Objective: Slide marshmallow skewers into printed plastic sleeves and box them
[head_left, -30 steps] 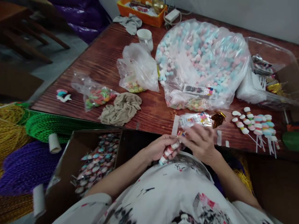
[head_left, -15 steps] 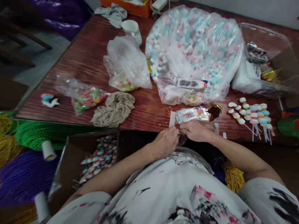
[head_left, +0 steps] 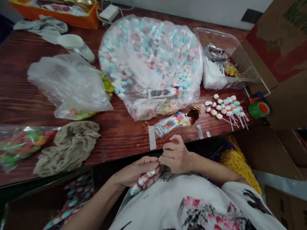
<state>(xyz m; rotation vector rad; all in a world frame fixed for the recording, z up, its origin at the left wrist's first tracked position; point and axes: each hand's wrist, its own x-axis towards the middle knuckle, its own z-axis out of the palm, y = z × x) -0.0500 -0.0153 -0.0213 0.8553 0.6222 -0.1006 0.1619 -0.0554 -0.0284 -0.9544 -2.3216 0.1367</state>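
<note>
Left hand (head_left: pixel 137 171): fingers curled round a skewer (head_left: pixel 144 182) of pink and white candies, grasping it over the lap, nearer the person than the big bag (head_left: pixel 153 57) and below the table (head_left: pixel 124 134) edge. Skewer tilted, lower end poking out of the fist toward the person's left. Right hand (head_left: pixel 176 156): thumb and fingers pinched shut at the skewer's upper end, fingertips touching those of the left hand; whether the pinch is on wrapper or stick, cannot tell. Between hands and big bag, on the table: tape strip (head_left: pixel 152 137) stuck at the edge, and a wrapped pack (head_left: pixel 171 123) with a gold tie just in front of the bag. Two short tape bits (head_left: pixel 199 131) lie to the right of the pack. Big bag is clear plastic, full of pink, blue and white candies, with a printed label lying on its near side. Right of the big bag: bare skewers (head_left: pixel 226 107) laid side by side, a green roll (head_left: pixel 259 109) beyond them, a clear tray (head_left: pixel 240 51) of wrappers touching the bag's right flank. Left of the big bag: a smaller bag (head_left: pixel 69 86), a cup (head_left: pixel 75 46) on its side behind that, a crumpled cloth (head_left: pixel 69 147) nearer the person, and a gummy bag (head_left: pixel 21 143) at the far left, blurred. Behind the big bag to the left: orange tray (head_left: pixel 79 20).
</note>
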